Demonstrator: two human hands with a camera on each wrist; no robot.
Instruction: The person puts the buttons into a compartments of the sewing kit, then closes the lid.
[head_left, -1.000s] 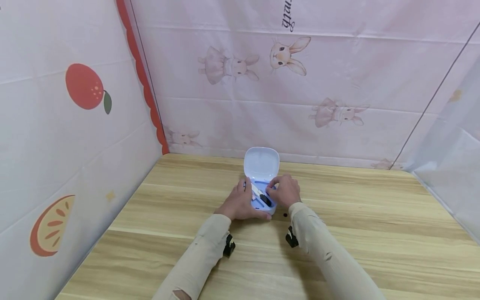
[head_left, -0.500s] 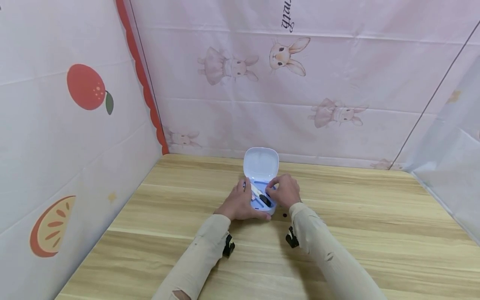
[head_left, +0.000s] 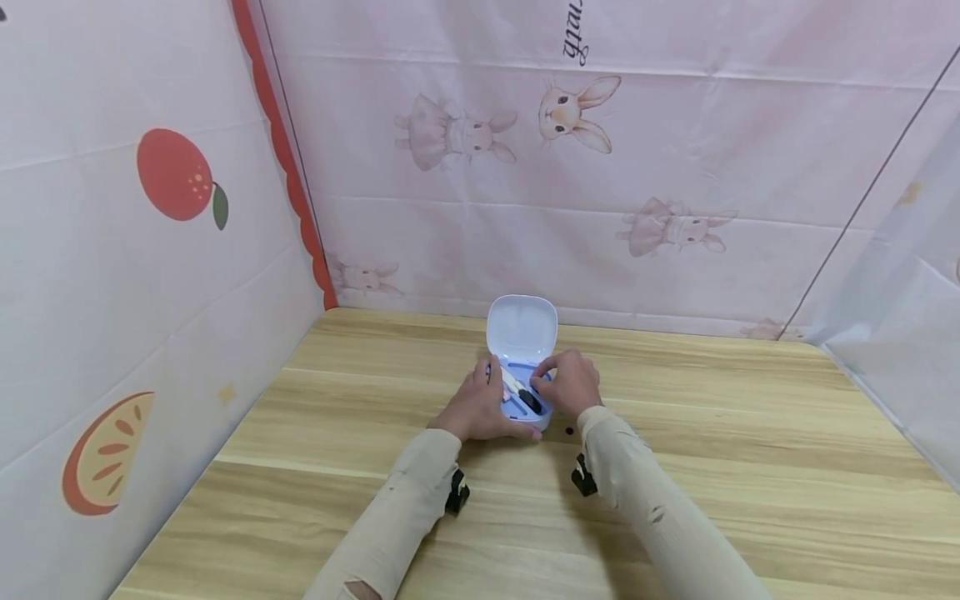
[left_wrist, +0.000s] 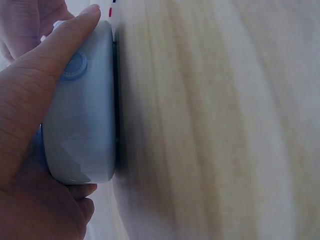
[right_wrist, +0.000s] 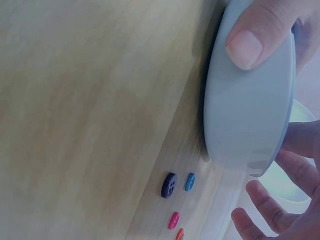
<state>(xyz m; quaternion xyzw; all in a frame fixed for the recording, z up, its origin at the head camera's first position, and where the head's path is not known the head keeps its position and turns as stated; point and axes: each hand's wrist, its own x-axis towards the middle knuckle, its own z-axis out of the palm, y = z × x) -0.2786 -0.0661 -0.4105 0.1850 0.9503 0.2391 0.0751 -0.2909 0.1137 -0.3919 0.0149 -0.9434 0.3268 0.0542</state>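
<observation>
A white plastic sewing box stands on the table with its lid raised. In its blue tray lie a white strip and a black-ended tool, whose kind is unclear. My left hand grips the box from the left, thumb along the front. The left wrist view shows that thumb above a round blue catch on the box wall. My right hand reaches over the right rim, thumb and index finger close together in the tray. Whatever may be between those fingertips is hidden; the other fingers extend outside the box.
On the wooden table by the box's right side lie small buttons: a dark one, a blue one, a pink one and an orange one. A printed pink cloth wall rises just behind the table.
Almost nothing differs. Both hands keep their places at the box, and my right fingertips shift only very slightly inside the tray.
</observation>
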